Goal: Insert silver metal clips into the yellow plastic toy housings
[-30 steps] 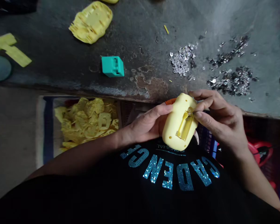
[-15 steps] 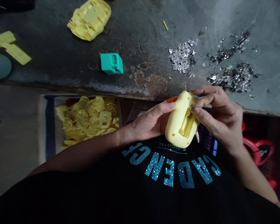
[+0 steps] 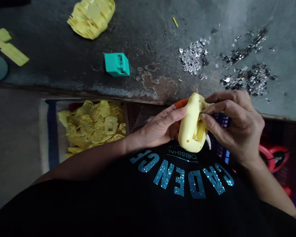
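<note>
My left hand (image 3: 160, 127) grips a pale yellow moulded plastic casing (image 3: 192, 126) from behind, with its fingers across the upper side. The casing has a recessed slot holding a darker yellow part (image 3: 199, 130). My right hand (image 3: 233, 123) is at the casing's top right, its fingertips pinching a thin dark pin (image 3: 202, 113) against the casing. An orange piece (image 3: 181, 103) shows behind the casing, just past my left fingers. The casing hides most of it.
A worn dark bench edge (image 3: 128, 93) runs ahead of my hands, bearing a teal block (image 3: 116, 64), a yellow moulded shell (image 3: 90, 19) and piles of silver metal bits (image 3: 192, 56). Yellow moulded pieces fill a container (image 3: 93, 126) at lower left. A red object (image 3: 273, 158) lies at right.
The casing has turned in my hands, its slot now facing more to the right. My right fingertips have shifted up toward its top. The whole view has drifted slightly.
</note>
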`<action>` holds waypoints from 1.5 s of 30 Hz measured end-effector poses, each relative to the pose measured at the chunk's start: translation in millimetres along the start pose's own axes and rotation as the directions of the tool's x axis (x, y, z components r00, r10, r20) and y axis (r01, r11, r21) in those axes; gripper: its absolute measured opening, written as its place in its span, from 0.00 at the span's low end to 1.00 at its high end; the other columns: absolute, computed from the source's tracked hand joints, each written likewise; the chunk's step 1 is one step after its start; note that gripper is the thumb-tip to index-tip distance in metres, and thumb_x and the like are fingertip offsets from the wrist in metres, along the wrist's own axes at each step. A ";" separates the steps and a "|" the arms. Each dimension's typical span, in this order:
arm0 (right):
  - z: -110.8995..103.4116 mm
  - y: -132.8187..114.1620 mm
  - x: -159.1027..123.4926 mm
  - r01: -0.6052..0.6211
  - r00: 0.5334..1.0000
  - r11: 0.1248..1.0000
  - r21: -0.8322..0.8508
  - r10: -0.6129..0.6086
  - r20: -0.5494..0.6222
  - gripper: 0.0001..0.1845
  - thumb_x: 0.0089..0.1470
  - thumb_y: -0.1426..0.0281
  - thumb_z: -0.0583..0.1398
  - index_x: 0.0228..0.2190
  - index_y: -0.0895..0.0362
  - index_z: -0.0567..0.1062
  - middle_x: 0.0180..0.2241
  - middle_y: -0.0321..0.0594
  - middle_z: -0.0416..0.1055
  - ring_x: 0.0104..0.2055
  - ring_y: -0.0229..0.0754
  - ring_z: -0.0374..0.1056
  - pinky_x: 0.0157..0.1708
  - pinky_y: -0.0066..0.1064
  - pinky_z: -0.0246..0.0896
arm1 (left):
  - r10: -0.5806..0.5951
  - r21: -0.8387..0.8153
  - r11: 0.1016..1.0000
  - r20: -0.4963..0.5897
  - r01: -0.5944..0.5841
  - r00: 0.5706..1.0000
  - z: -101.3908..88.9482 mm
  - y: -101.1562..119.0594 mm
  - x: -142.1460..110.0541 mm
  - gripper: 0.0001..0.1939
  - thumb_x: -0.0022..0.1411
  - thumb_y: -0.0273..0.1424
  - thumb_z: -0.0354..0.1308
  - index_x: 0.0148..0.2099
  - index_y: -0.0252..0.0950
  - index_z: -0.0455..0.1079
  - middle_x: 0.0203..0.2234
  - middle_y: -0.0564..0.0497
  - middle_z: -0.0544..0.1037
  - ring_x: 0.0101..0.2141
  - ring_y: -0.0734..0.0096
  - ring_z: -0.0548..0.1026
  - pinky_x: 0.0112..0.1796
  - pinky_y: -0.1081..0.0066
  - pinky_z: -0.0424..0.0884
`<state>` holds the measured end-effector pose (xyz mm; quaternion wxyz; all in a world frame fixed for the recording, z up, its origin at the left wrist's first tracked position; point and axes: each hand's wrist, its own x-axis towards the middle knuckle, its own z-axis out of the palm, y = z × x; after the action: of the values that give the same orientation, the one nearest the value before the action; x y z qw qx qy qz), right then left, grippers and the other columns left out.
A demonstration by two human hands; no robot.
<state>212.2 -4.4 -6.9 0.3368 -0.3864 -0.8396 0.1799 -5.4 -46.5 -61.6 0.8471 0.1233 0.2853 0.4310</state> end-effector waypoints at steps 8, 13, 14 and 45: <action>-1.0 2.4 -18.0 0.099 0.989 0.975 -0.197 -0.118 -0.084 0.20 0.67 0.76 0.72 0.56 0.45 0.85 0.53 0.41 0.88 0.46 0.53 0.82 0.49 0.50 0.66 | -0.082 0.028 0.996 0.020 0.081 0.996 1.8 3.9 -2.5 0.34 0.71 0.54 0.74 0.66 0.35 0.79 0.60 0.38 0.88 0.70 0.42 0.78 0.66 0.55 0.78; -1.4 8.1 -24.9 0.197 0.971 0.930 -0.311 -0.228 -0.067 0.27 0.67 0.79 0.72 0.61 0.43 0.85 0.53 0.40 0.88 0.48 0.52 0.82 0.50 0.49 0.64 | -0.101 0.024 0.995 0.003 0.101 0.995 4.5 5.0 -4.2 0.37 0.68 0.57 0.75 0.65 0.34 0.80 0.61 0.37 0.88 0.70 0.43 0.78 0.68 0.56 0.77; -1.4 8.5 -26.0 0.219 0.966 0.919 -0.326 -0.252 -0.062 0.27 0.67 0.80 0.72 0.61 0.43 0.85 0.53 0.39 0.89 0.48 0.52 0.82 0.50 0.48 0.63 | -0.092 0.021 0.996 0.017 0.092 0.996 3.4 3.9 -3.9 0.37 0.68 0.57 0.75 0.65 0.34 0.80 0.60 0.38 0.88 0.69 0.43 0.80 0.67 0.55 0.77; 22.9 30.4 -28.8 0.274 0.903 0.961 -0.020 -0.265 -0.338 0.45 0.59 0.44 0.72 0.72 0.43 0.73 0.53 0.51 0.83 0.49 0.65 0.80 0.45 0.60 0.80 | 0.380 0.660 0.578 0.302 -0.479 0.874 13.7 12.0 -36.8 0.34 0.68 0.39 0.79 0.73 0.49 0.80 0.65 0.47 0.85 0.62 0.49 0.84 0.60 0.61 0.82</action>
<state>225.8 -8.2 -52.5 0.5026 -0.2870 -0.8121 0.0747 -22.3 -68.3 -31.2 0.6161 0.5362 0.3372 0.4682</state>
